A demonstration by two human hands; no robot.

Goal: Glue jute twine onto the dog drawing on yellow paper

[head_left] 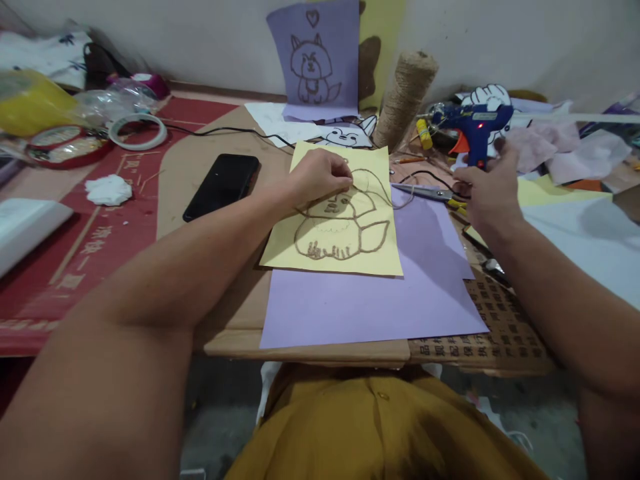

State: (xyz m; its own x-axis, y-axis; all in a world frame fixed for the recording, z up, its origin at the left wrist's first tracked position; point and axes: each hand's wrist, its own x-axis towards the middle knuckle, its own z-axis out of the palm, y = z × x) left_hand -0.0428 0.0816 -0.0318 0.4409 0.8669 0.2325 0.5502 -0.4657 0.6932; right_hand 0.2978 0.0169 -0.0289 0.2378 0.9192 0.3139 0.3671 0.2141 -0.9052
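Observation:
A sheet of yellow paper (280,250) bears an animal outline in brown twine, with a bushy tail at its right. My left hand (320,177) rests over the upper part of that sheet, its fingers pinched on a thin length of twine (373,172) that loops off to the right. Purple paper (365,307) lies under the yellow sheet. At the right, my right hand (493,190) grips the lower handle of a blue glue gun (480,130) with a red light on and an orange trigger. A glue stick sticks out of its back.
A cone of twine (407,97) stands behind the yellow sheet, beside a purple picture (325,60) against the wall. Scissors (425,192) lie between the sheet and my right hand. On the left are a black phone (223,187) and a tape roll (137,131).

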